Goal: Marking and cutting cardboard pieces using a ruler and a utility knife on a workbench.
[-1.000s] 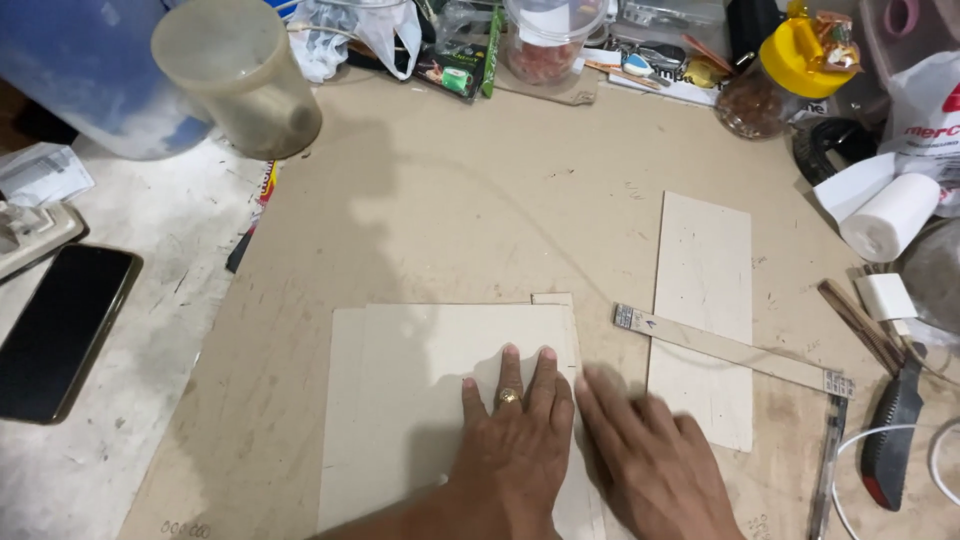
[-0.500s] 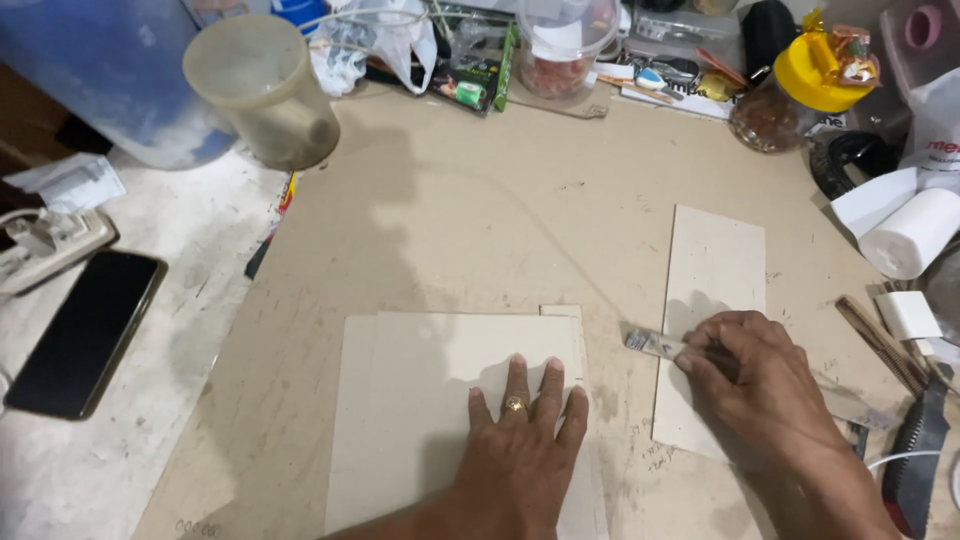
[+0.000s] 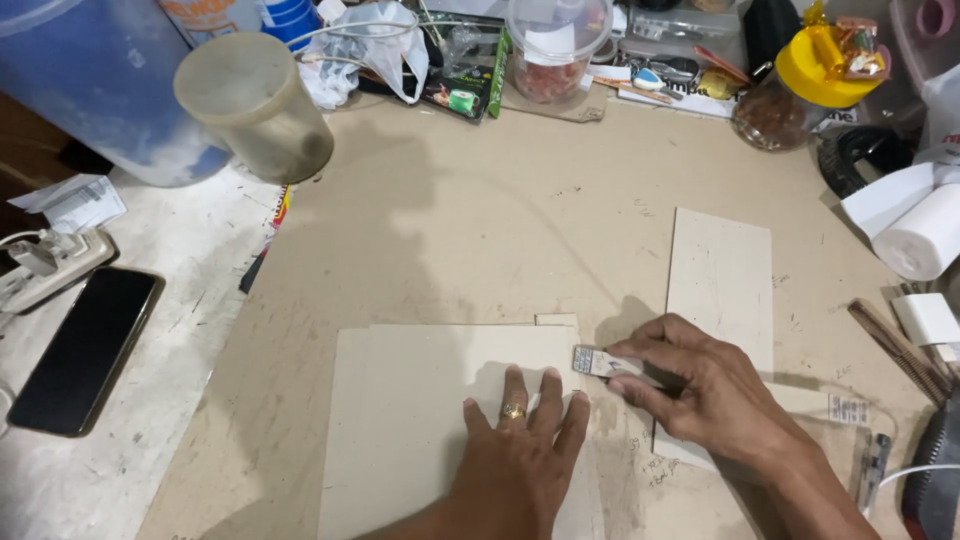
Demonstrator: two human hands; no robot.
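Note:
My left hand (image 3: 518, 450), with a gold ring on one finger, lies flat with fingers together on a large pale grey cardboard sheet (image 3: 420, 410) at the near middle of the table. My right hand (image 3: 700, 385) grips a metal square ruler (image 3: 598, 362) near its left end; the ruler's other arm (image 3: 868, 462) sticks out to the right. The ruler end sits just beside the sheet's right edge. A narrow cardboard strip (image 3: 722, 275) lies upright under and behind my right hand.
A brown board (image 3: 480, 220) covers the worktable. A black phone (image 3: 85, 345) and a white power strip (image 3: 45, 265) lie far left. A beige plastic cup (image 3: 255, 105), blue barrel (image 3: 90, 80), jars (image 3: 800, 85), white rolls (image 3: 915, 225) and clutter line the back and right.
My right hand left the cardboard sheet, moved right and took hold of the ruler, then drew it left toward the sheet. My left hand stayed flat on the sheet.

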